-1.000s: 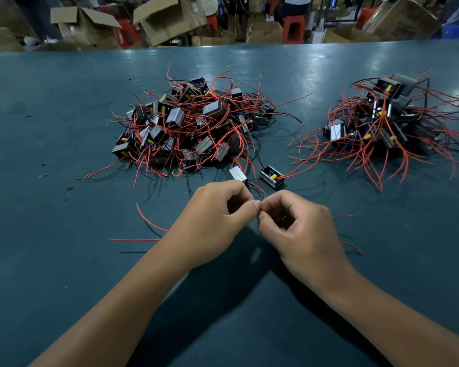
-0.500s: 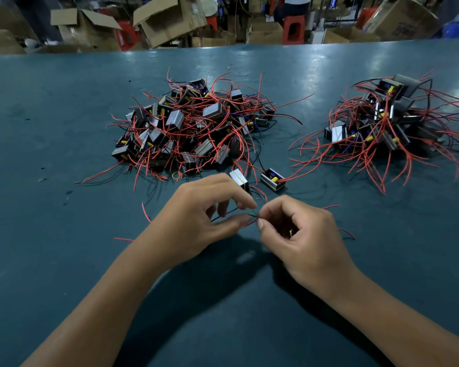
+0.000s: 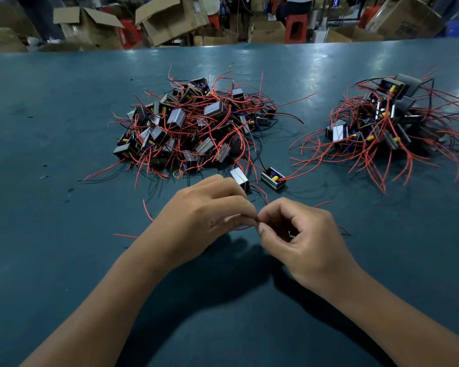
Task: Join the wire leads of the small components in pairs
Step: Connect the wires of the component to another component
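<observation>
Wire leads (image 3: pixel 255 223) pinched btwn left hand (image 3: pixel 210 210) & right hand (image 3: pixel 302 234); both fingertips touching.

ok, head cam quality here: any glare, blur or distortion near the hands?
Head view: glare patches on the far table; its far edge bows from wide-angle distortion; left hand fingertips motion-blurred where they meet the right hand; dark shadows under both forearms; the pinched wire leads barely resolve.

You see overhead glare on far table (image 3: pixel 329 59), dark forearm shadows near you, motion blur at fingertips (image 3: pixel 252 221), wide-angle bending at edges.
</observation>
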Tool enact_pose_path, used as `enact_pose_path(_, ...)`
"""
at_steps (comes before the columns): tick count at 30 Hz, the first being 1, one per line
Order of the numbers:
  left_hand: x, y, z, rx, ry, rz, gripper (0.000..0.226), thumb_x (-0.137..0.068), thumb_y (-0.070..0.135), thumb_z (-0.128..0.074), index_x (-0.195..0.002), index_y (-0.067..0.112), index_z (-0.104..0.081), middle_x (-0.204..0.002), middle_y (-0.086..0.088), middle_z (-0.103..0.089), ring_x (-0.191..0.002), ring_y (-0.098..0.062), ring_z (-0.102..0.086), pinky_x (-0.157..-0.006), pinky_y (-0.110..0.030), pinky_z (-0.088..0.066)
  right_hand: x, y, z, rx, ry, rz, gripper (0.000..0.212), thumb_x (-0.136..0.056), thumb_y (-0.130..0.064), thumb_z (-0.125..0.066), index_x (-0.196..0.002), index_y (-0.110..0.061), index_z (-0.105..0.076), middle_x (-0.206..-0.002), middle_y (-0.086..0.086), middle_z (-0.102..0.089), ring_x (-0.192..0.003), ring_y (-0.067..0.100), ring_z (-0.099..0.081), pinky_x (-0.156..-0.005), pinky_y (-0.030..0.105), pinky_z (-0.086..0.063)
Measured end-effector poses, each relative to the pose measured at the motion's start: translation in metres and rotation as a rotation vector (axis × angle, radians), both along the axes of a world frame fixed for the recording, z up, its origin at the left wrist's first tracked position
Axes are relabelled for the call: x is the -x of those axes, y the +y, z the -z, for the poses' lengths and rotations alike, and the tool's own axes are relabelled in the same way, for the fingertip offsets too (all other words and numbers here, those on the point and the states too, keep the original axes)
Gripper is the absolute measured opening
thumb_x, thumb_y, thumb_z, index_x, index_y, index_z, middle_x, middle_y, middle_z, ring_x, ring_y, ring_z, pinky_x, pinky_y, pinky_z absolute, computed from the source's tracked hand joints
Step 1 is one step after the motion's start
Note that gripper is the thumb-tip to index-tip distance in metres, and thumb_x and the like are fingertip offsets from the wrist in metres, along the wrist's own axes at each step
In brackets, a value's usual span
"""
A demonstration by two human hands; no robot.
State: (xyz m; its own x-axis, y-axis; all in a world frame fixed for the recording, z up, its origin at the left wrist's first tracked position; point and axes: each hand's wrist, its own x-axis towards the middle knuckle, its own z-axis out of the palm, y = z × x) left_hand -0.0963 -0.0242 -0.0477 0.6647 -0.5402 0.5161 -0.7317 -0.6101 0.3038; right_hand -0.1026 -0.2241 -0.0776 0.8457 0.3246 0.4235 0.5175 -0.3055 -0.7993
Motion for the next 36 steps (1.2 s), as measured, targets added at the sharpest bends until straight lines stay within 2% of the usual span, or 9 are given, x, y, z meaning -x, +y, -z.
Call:
enact_pose_path(6,0.005,-0.007,0.002,0.026,0.126,-0.034,0.018,-0.099,0.028,-0.058,-0.091,0.014,-0.065,-0.090,0.007,-0.054,-0.081,-0.012,-0.052,-0.067,-0.041,-0.049,0.000,0.002,0.001,0.013,-0.039,0.049,0.005,-0.079,-0.011,-0.066,-0.078,-0.016,-0.065,-0.067,-0.009,-0.059,-0.057,0.004,-0.053,-0.056,0.009,-0.037)
enact_pose_path(12,0.010,-0.018,0.002,0.087,0.252,-0.136,0.017,-0.096,0.028,-0.055,-0.082,0.018,-0.059,-0.077,0.015,-0.049,-0.071,-0.002,-0.048,-0.064,-0.018,-0.038,0.001,0.004,0.003,0.049,-0.124,0.143,0.005,-0.079,-0.011,-0.067,-0.078,-0.015,-0.065,-0.066,-0.012,-0.059,-0.060,0.003,-0.055,-0.056,0.010,-0.039)
enact_pose_path(15,0.012,-0.025,0.003,0.284,0.484,-0.221,0.019,-0.089,0.025,-0.059,-0.071,0.019,-0.060,-0.060,0.015,-0.048,-0.053,-0.001,-0.041,-0.052,-0.012,-0.030,0.002,0.004,0.003,0.068,-0.152,0.160,0.005,-0.079,-0.012,-0.068,-0.078,-0.015,-0.064,-0.067,-0.013,-0.058,-0.061,0.001,-0.053,-0.059,0.008,-0.038)
enact_pose_path(17,0.011,-0.030,0.005,0.489,0.721,-0.290,0.022,-0.084,0.025,-0.061,-0.063,0.017,-0.062,-0.051,0.011,-0.039,-0.046,-0.005,-0.029,-0.046,-0.019,-0.023,0.003,0.005,0.003,0.098,-0.196,0.162,0.005,-0.078,-0.010,-0.068,-0.078,-0.013,-0.064,-0.068,-0.014,-0.057,-0.062,-0.003,-0.050,-0.062,0.007,-0.037)
enact_pose_path(19,0.011,-0.031,0.006,0.587,0.860,-0.318,0.025,-0.084,0.025,-0.066,-0.060,0.020,-0.065,-0.051,0.005,-0.039,-0.048,-0.010,-0.028,-0.046,-0.025,-0.021,0.003,0.004,0.003,0.110,-0.213,0.160,0.005,-0.079,-0.009,-0.068,-0.079,-0.012,-0.065,-0.069,-0.013,-0.058,-0.063,-0.003,-0.050,-0.062,0.008,-0.037)
enact_pose_path(23,0.013,-0.015,-0.001,0.473,0.674,-0.144,0.021,-0.095,0.021,-0.066,-0.075,0.017,-0.068,-0.057,0.015,-0.052,-0.047,0.000,-0.038,-0.047,-0.012,-0.030,0.001,0.001,0.002,0.064,-0.147,0.148,0.004,-0.080,-0.012,-0.068,-0.079,-0.014,-0.064,-0.067,-0.009,-0.060,-0.062,0.004,-0.055,-0.059,0.012,-0.041)
enact_pose_path(27,0.009,0.000,-0.004,0.231,0.461,-0.043,0.006,-0.090,0.025,-0.069,-0.090,0.024,-0.075,-0.080,0.008,-0.064,-0.069,-0.013,-0.057,-0.059,-0.025,-0.041,0.001,0.001,0.001,0.045,-0.130,0.138,0.006,-0.080,-0.010,-0.069,-0.078,-0.014,-0.064,-0.065,-0.009,-0.059,-0.060,0.002,-0.055,-0.059,0.007,-0.038)
enact_pose_path(31,0.007,0.001,-0.003,0.158,0.301,0.030,0.007,-0.088,0.014,-0.073,-0.093,0.016,-0.077,-0.084,0.005,-0.066,-0.072,-0.011,-0.058,-0.066,-0.014,-0.039,0.000,0.000,0.001,0.020,-0.102,0.123,0.006,-0.080,-0.009,-0.068,-0.077,-0.013,-0.064,-0.063,-0.007,-0.060,-0.059,0.005,-0.055,-0.057,0.008,-0.039)
enact_pose_path(36,0.000,0.002,0.003,0.170,0.104,0.011,0.011,-0.086,0.014,-0.077,-0.097,0.013,-0.077,-0.090,0.003,-0.064,-0.080,-0.012,-0.061,-0.068,-0.025,-0.049,0.000,0.000,0.000,0.012,-0.088,0.095,0.005,-0.080,-0.009,-0.067,-0.078,-0.013,-0.065,-0.064,-0.007,-0.060,-0.059,0.006,-0.055,-0.058,0.008,-0.038)
